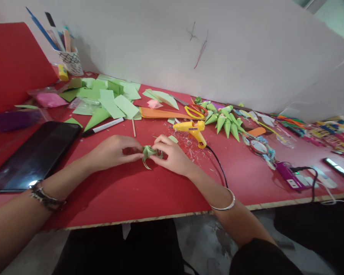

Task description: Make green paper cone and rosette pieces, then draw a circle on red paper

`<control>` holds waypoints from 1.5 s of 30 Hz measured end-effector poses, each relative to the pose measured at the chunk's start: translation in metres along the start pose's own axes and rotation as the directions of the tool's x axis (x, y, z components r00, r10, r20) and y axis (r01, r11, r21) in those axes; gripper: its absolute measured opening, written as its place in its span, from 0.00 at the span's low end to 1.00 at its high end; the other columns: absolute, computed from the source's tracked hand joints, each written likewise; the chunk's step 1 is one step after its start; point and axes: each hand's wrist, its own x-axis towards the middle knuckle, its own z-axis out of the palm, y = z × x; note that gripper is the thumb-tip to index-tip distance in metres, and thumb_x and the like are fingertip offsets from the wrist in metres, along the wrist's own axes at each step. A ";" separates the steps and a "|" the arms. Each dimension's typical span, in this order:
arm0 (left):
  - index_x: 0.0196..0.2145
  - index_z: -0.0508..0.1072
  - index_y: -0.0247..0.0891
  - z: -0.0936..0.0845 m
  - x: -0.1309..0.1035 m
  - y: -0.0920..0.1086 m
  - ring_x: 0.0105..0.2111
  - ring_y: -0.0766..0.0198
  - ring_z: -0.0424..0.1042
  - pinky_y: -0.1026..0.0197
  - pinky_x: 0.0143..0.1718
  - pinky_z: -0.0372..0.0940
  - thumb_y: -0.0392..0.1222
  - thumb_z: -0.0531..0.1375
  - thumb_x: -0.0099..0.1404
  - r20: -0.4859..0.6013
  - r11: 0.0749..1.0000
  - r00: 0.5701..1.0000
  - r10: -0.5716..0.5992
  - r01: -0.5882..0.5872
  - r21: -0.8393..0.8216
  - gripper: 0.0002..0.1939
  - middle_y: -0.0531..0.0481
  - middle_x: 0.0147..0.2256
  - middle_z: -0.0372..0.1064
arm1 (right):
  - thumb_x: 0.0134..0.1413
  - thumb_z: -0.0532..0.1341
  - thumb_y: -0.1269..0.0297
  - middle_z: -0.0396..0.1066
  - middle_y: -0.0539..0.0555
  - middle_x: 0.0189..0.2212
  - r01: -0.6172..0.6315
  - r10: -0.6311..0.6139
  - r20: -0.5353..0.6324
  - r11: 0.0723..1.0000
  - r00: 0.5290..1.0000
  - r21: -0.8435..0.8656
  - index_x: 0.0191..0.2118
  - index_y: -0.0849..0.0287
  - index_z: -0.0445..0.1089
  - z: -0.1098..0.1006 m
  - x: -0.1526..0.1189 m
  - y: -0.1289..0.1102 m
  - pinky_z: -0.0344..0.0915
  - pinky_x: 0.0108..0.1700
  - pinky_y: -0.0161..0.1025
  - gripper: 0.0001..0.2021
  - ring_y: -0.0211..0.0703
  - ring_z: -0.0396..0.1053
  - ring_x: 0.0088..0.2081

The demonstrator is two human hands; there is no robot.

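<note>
Between my two hands is a small folded green paper piece point(148, 152), with thin curled strips hanging from its lower side. My left hand point(116, 152) pinches its left edge between thumb and fingers. From the other side, my right hand point(172, 154) grips it with the fingertips, which hide part of it. Just beyond my right hand lies a yellow hot glue gun point(190, 130), its nozzle pointing left and its black cord running toward the table's front edge. White glue threads point(190, 149) are scattered around it.
Green paper pieces point(114, 103) pile at the back left, near a black tablet point(37, 152) and a marker point(103, 127). Green paper cones point(225, 120) cluster right of yellow-handled scissors point(195, 110). A pen cup point(71, 62) stands against the wall; a purple power strip point(291, 176) lies right.
</note>
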 end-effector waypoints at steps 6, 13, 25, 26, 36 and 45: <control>0.36 0.66 0.36 0.002 -0.001 -0.001 0.28 0.64 0.65 0.63 0.29 0.59 0.58 0.55 0.55 -0.056 0.987 0.986 -0.156 0.157 0.016 0.22 0.48 0.33 0.66 | 0.53 0.56 0.64 0.60 0.52 0.36 -0.014 0.014 0.007 1.000 1.000 -0.009 0.33 0.59 0.63 0.001 0.001 0.002 0.60 0.41 0.37 0.04 0.39 0.62 0.37; 0.44 0.65 0.39 0.007 0.002 0.004 0.33 0.62 0.67 0.63 0.34 0.60 0.56 0.54 0.56 0.053 0.984 0.983 -0.179 0.178 0.008 0.23 0.49 0.39 0.68 | 0.53 0.55 0.65 0.59 0.52 0.35 -0.002 0.002 0.025 1.000 1.000 0.024 0.33 0.60 0.62 0.002 0.001 0.002 0.60 0.41 0.35 0.04 0.36 0.62 0.36; 0.40 0.66 0.38 0.010 0.003 0.004 0.28 0.66 0.66 0.66 0.30 0.59 0.51 0.54 0.59 0.072 0.991 0.992 -0.099 0.106 -0.088 0.16 0.51 0.32 0.68 | 0.51 0.58 0.56 0.59 0.52 0.37 -0.056 0.059 0.092 0.998 0.994 -0.029 0.35 0.58 0.62 0.001 0.000 0.000 0.60 0.36 0.34 0.11 0.37 0.62 0.35; 0.40 0.66 0.38 0.010 0.003 0.005 0.28 0.66 0.66 0.66 0.29 0.59 0.51 0.54 0.59 0.074 0.989 0.992 -0.104 0.111 -0.096 0.16 0.51 0.31 0.68 | 0.51 0.58 0.56 0.59 0.52 0.37 -0.057 0.059 0.092 0.998 0.994 -0.028 0.35 0.58 0.62 0.001 0.000 0.000 0.60 0.36 0.35 0.11 0.37 0.62 0.36; 0.40 0.67 0.37 0.006 0.003 0.009 0.31 0.66 0.67 0.67 0.33 0.60 0.45 0.52 0.60 0.080 0.995 0.995 -0.059 0.065 -0.080 0.13 0.50 0.35 0.69 | 0.51 0.57 0.59 0.59 0.53 0.38 -0.051 0.053 0.073 0.998 0.996 -0.033 0.35 0.59 0.61 -0.001 0.000 -0.001 0.60 0.36 0.35 0.09 0.37 0.62 0.36; 0.36 0.67 0.36 0.006 0.003 0.008 0.31 0.66 0.66 0.66 0.33 0.59 0.46 0.51 0.61 0.080 0.997 0.996 -0.029 0.034 -0.068 0.12 0.50 0.33 0.68 | 0.52 0.56 0.61 0.59 0.52 0.37 -0.052 0.056 0.058 0.996 0.997 -0.069 0.35 0.59 0.62 0.001 0.000 0.000 0.59 0.35 0.33 0.07 0.36 0.63 0.36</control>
